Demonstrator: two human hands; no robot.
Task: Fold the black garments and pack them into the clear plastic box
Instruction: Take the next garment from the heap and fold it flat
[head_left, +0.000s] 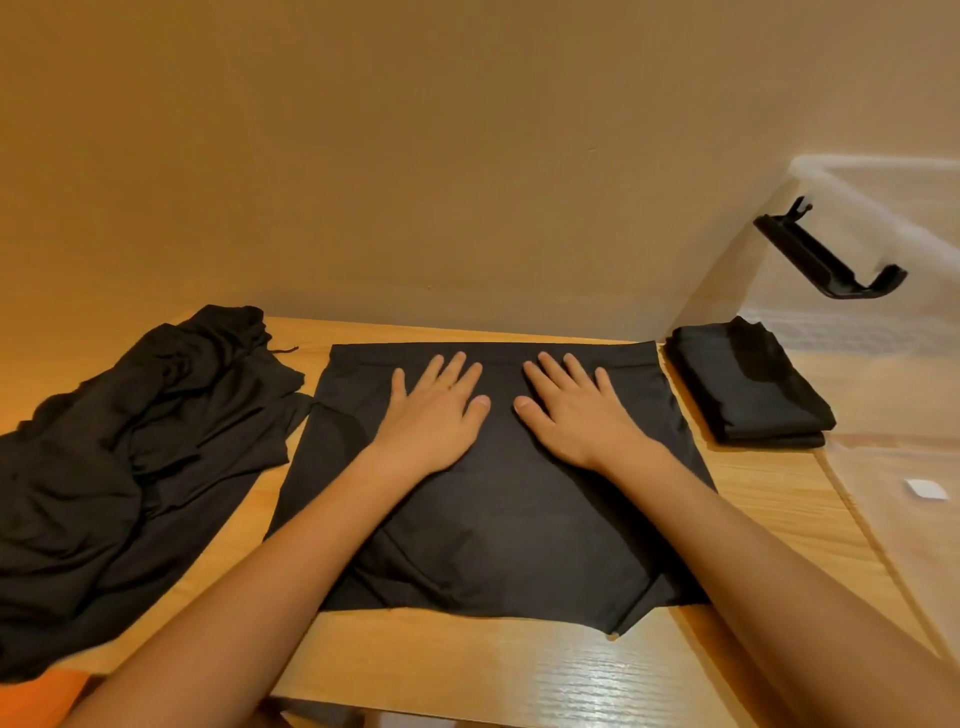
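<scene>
A black garment (498, 519) lies spread flat in the middle of the wooden table (467, 665), waistband toward the wall. My left hand (436, 410) and my right hand (571, 410) press flat on its upper half, fingers straight and spread, thumbs nearly meeting. A folded black garment (748, 384) lies inside the clear plastic box (883, 364) at the right. A heap of unfolded black garments (119, 467) covers the table's left side.
A black latch (826, 260) hangs on the box's near wall, and a small white sticker (927, 489) sits lower on it. A plain wall rises right behind the table. The table's front edge runs close below the spread garment.
</scene>
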